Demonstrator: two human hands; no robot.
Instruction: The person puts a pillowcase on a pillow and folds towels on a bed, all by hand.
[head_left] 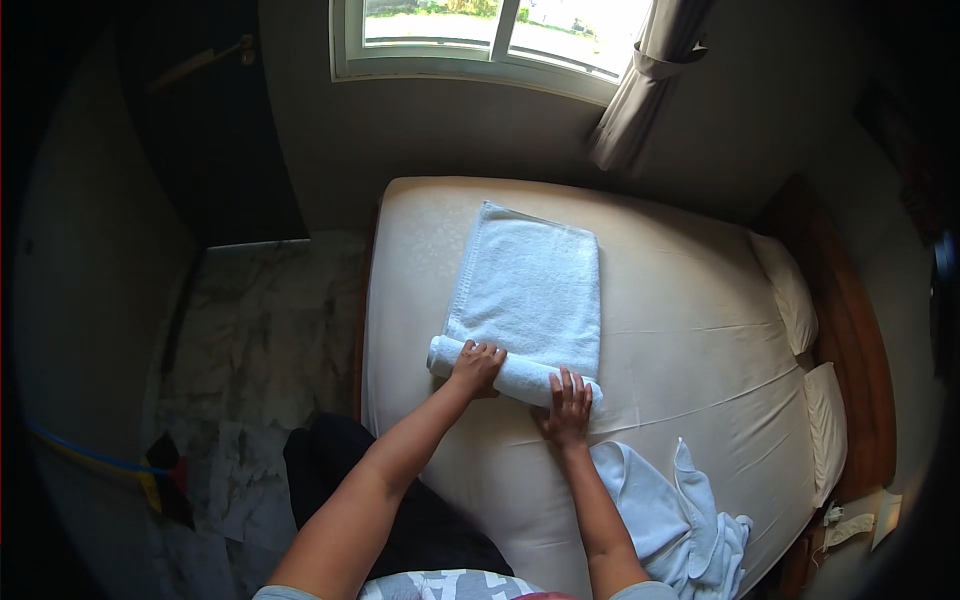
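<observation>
A light blue towel [530,285] lies on the bed, its far part flat and its near end rolled into a thick tube. My left hand [478,368] is closed over the roll toward its left end, fingers curled across the top. Near the right end, my right hand [567,408] holds the same roll, fingers over it and the thumb on the near side. The underside of the roll is hidden from view.
A cream sheet covers the bed [680,380]. To the right of my right arm is a crumpled light blue cloth [665,510]. Two pillows [828,432] rest against the wooden headboard [855,350]. Beyond the bed are a window [490,40] and a tied curtain [640,90]; marble-look floor [270,330] lies left.
</observation>
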